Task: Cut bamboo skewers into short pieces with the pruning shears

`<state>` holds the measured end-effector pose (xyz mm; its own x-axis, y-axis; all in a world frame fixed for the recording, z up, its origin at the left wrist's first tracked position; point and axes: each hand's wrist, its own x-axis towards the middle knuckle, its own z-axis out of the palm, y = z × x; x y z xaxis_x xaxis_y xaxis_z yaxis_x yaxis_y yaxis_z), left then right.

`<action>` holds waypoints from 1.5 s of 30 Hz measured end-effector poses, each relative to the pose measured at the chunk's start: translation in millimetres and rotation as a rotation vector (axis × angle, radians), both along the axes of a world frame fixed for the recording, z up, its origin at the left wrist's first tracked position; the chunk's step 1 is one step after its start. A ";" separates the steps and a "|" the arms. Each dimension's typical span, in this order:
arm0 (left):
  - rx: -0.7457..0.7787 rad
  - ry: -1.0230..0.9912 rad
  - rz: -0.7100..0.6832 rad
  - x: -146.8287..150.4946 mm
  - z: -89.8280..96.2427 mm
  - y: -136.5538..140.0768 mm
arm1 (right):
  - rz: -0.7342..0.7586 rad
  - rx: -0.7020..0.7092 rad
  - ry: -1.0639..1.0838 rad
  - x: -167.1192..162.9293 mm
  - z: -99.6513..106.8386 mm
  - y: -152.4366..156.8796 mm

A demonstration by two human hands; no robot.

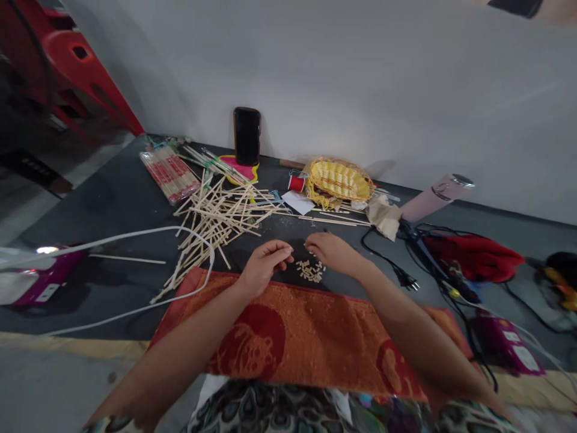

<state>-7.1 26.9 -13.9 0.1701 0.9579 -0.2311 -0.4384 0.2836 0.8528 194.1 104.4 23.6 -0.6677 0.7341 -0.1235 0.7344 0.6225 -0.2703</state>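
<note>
My left hand (pixel 265 266) is closed in a pinch, its thumb and forefinger pressed together; whatever sits between the tips is too small to make out. A short gap away, my right hand (pixel 332 251) is also closed, fingertips pointing left toward the other hand. What it holds, if anything, is hidden. Just below and between them lies a small pile of short cut wooden pieces (pixel 311 272) on the dark tabletop. Left of my hands spreads a loose heap of thin wooden sticks (pixel 220 210). An orange towel (pixel 322 337) lies under my forearms.
Against the wall stand a phone (pixel 247 135) and a yellow woven basket (pixel 338 177), with red thread (pixel 296 182) beside it. Packed sticks (pixel 169 171) lie at left. At right are a pink flask (pixel 437 197), a plug (pixel 406 278) and red cloth (pixel 478 255). A white cable (pixel 211 255) loops at left.
</note>
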 end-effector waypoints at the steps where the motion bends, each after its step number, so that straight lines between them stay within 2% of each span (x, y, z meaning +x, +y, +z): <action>1: 0.000 0.005 -0.001 0.3 -0.4 0.0 | 0.017 -0.004 0.020 0.6 -0.8 -6.4; 4: -0.012 0.024 0.001 1.0 -2.1 0.4 | -0.006 0.026 0.086 3.2 -4.8 -12.3; 12: -0.017 0.034 -0.007 -0.4 -5.2 1.7 | -0.075 0.047 0.191 -3.6 -29.6 9.2; 15: -0.008 0.040 -0.004 -0.8 -5.9 1.3 | -0.096 0.047 0.253 -5.1 -25.6 7.2; 18: 0.008 0.049 -0.015 0.7 -5.3 -0.4 | -0.125 0.047 0.343 -1.9 -12.4 -9.6; 21: 0.029 0.082 -0.049 4.1 -3.2 -4.0 | -0.155 0.010 0.429 2.2 -5.2 -39.7; 24: 0.028 0.113 -0.103 8.5 -1.8 -8.6 | -0.234 -0.133 0.683 3.3 -10.7 -70.1; 27: 0.013 0.155 -0.166 12.8 -1.1 -12.8 | -0.353 -0.175 0.846 1.6 -19.9 -87.8; 29: 0.003 0.195 -0.194 14.9 0.3 -15.3 | -0.373 -0.140 0.856 0.5 -23.1 -92.2; 32: -0.008 0.240 -0.226 16.7 4.2 -18.4 | -0.323 -0.081 0.795 0.1 -23.5 -94.1; 37: -0.011 0.284 -0.260 17.1 8.5 -20.7 | -0.318 -0.048 0.797 1.4 -22.9 -98.5; 42: 0.030 0.314 -0.287 16.9 11.7 -21.0 | -0.277 0.024 0.799 2.8 -24.7 -101.1; 45: 0.060 0.341 -0.311 16.5 13.8 -21.6 | -0.271 0.020 0.803 3.4 -26.1 -101.1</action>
<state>9.4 5.3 -0.1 0.3749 0.8870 -0.2697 -0.0317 0.3030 0.9525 197.5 3.3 -2.5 -0.3480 0.8782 0.3282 0.4483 0.4633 -0.7644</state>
